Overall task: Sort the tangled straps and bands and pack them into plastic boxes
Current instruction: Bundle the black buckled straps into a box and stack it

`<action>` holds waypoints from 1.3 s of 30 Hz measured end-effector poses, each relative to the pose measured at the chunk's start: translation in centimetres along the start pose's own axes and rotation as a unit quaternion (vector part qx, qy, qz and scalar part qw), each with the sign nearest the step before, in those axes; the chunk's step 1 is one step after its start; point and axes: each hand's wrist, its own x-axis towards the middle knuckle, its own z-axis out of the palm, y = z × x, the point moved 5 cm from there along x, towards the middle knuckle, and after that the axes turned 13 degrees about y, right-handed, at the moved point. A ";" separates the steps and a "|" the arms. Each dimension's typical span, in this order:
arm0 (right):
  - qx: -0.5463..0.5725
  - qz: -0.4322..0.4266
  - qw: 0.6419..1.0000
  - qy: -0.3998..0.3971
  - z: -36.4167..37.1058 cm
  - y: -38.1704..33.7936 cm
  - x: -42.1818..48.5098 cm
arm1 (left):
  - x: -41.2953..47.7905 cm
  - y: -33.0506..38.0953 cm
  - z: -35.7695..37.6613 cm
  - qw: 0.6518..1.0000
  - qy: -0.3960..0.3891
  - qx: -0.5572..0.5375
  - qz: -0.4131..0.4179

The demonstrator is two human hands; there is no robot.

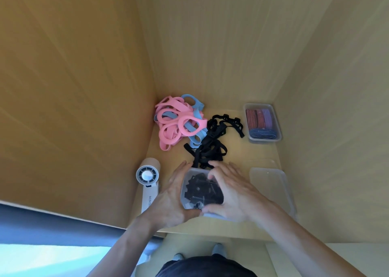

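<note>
Step in hand looked like packing the black ones. The clear box (184, 192) was sat at the table's near edge, clamped from both sides: left hand (168, 198) wrapped round its left wall, right hand (233, 190) curled over the right rim with fingertips on the packed straps (203, 190). Probably best if those were pressed flat and buckles tucked under before more got fed in from the loose black straps (210, 148) just beyond. The pink and blue bands (179, 123) could be left for another box.
</note>
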 end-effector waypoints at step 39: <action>0.195 0.129 0.972 0.028 -2.7 0.6 -0.2 | 0.7 2.4 -1.8 0.989 0.072 -0.126 0.011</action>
